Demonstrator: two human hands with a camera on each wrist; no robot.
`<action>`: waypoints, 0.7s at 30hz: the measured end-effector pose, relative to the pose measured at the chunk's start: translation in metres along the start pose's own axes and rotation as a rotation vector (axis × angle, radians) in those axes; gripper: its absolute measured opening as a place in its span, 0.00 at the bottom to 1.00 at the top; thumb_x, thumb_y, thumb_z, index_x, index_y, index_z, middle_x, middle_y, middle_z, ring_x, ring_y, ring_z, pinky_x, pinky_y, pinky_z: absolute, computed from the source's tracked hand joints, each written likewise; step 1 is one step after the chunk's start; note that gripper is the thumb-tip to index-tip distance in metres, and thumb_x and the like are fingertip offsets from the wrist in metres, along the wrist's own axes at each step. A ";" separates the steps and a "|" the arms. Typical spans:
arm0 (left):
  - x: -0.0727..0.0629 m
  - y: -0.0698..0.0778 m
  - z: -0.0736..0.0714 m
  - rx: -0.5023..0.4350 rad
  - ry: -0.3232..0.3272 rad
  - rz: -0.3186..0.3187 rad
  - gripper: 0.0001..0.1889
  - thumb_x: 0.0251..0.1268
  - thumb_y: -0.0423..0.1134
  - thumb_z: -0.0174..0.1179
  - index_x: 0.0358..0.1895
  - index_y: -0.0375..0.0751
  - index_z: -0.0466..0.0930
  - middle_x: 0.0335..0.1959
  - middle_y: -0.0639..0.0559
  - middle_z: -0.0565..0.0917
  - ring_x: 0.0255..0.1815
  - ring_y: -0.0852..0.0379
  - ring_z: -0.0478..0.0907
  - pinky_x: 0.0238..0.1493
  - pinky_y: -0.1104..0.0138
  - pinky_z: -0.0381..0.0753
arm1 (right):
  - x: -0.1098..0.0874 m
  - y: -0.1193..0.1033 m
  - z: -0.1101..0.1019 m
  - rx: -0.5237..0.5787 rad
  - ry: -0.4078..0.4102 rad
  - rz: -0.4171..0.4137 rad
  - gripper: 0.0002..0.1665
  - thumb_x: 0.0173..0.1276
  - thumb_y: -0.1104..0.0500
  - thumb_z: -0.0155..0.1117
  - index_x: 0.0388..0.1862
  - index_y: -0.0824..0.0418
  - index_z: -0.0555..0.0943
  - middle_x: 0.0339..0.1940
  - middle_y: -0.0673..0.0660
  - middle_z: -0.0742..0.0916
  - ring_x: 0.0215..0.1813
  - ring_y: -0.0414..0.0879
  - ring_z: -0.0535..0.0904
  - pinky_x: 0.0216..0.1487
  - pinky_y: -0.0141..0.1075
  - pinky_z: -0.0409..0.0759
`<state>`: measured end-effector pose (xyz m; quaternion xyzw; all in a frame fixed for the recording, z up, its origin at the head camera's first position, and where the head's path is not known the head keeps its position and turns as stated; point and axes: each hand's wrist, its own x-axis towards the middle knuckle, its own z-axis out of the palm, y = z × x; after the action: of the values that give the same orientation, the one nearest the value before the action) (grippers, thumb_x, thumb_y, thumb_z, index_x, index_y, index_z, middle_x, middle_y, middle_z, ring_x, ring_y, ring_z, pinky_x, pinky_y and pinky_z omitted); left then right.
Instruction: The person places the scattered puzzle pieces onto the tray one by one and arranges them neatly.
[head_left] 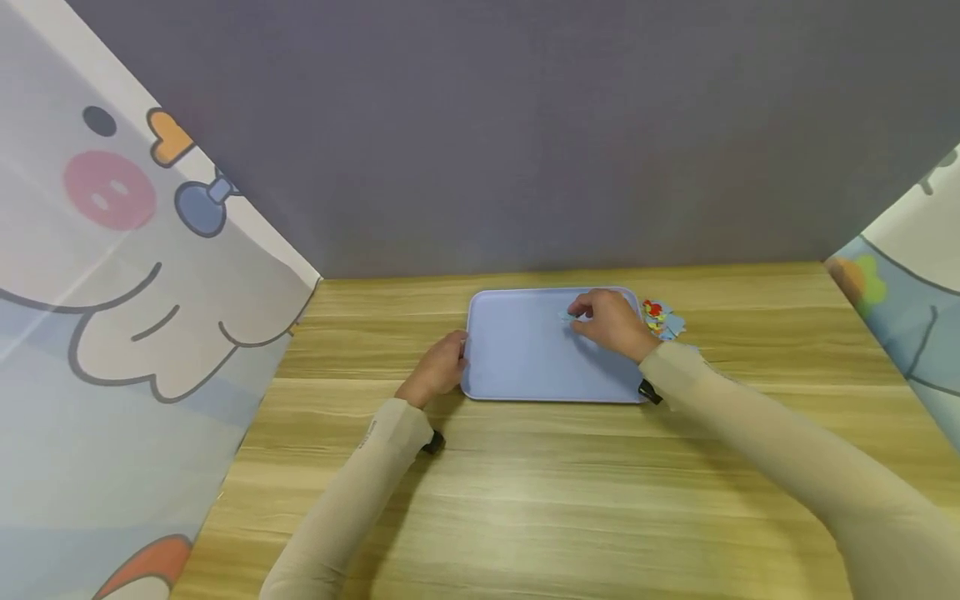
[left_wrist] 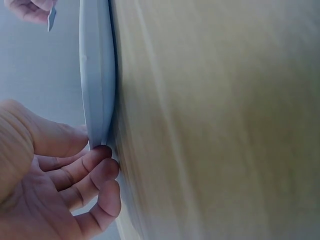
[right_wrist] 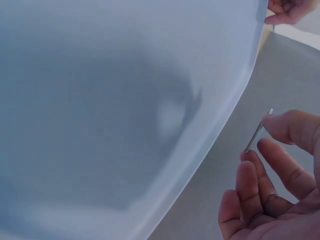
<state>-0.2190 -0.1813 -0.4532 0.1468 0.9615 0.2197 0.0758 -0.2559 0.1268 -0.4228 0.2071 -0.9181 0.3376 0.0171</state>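
Observation:
A shallow light-blue tray (head_left: pixel 525 354) lies on the wooden table. At its left end, my left hand (head_left: pixel 441 365) pinches the rim, thumb on the inner side and fingers beneath the outer edge, as the left wrist view shows. My right hand (head_left: pixel 613 323) is over the right part of the tray, holding a thin, flat light-blue puzzle piece (right_wrist: pixel 258 131) between thumb and fingers. In the right wrist view the piece is seen edge-on, above the tray surface. Just beyond the tray's right edge lies a small pile of puzzle pieces (head_left: pixel 666 322), blue with red and yellow bits, partly behind my right wrist.
A grey partition (head_left: pixel 525 150) rises behind the table (head_left: pixel 525 483). Panels with cartoon prints stand on the left (head_left: pixel 150 275) and right (head_left: pixel 918 292). Dark wrist devices show under both sleeves.

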 end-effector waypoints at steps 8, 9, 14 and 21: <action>0.001 0.001 -0.001 0.002 0.001 -0.019 0.23 0.66 0.27 0.54 0.63 0.27 0.64 0.48 0.38 0.76 0.50 0.45 0.74 0.54 0.56 0.71 | 0.016 -0.014 0.020 0.000 -0.033 -0.023 0.07 0.55 0.66 0.70 0.34 0.65 0.85 0.32 0.58 0.84 0.36 0.51 0.76 0.39 0.42 0.73; 0.001 0.002 -0.002 0.002 0.000 -0.027 0.23 0.66 0.27 0.54 0.63 0.27 0.64 0.48 0.38 0.76 0.49 0.46 0.74 0.54 0.56 0.71 | 0.018 -0.017 0.022 -0.005 -0.036 -0.028 0.07 0.55 0.66 0.70 0.34 0.65 0.85 0.32 0.58 0.83 0.36 0.51 0.76 0.39 0.42 0.73; 0.002 0.002 -0.002 0.022 -0.006 -0.052 0.22 0.66 0.29 0.54 0.63 0.29 0.64 0.48 0.40 0.76 0.50 0.47 0.74 0.54 0.57 0.71 | 0.028 -0.026 0.035 -0.015 -0.064 -0.003 0.06 0.55 0.66 0.70 0.33 0.65 0.85 0.31 0.58 0.83 0.36 0.50 0.77 0.39 0.42 0.74; 0.003 0.002 -0.002 0.013 -0.012 -0.060 0.23 0.66 0.29 0.54 0.64 0.30 0.64 0.48 0.40 0.76 0.50 0.47 0.74 0.55 0.57 0.71 | 0.039 -0.038 0.054 -0.003 -0.111 0.100 0.05 0.58 0.63 0.69 0.33 0.63 0.83 0.34 0.57 0.84 0.40 0.51 0.77 0.49 0.47 0.72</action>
<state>-0.2214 -0.1795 -0.4509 0.1197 0.9664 0.2102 0.0871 -0.2710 0.0525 -0.4350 0.1793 -0.9273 0.3248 -0.0503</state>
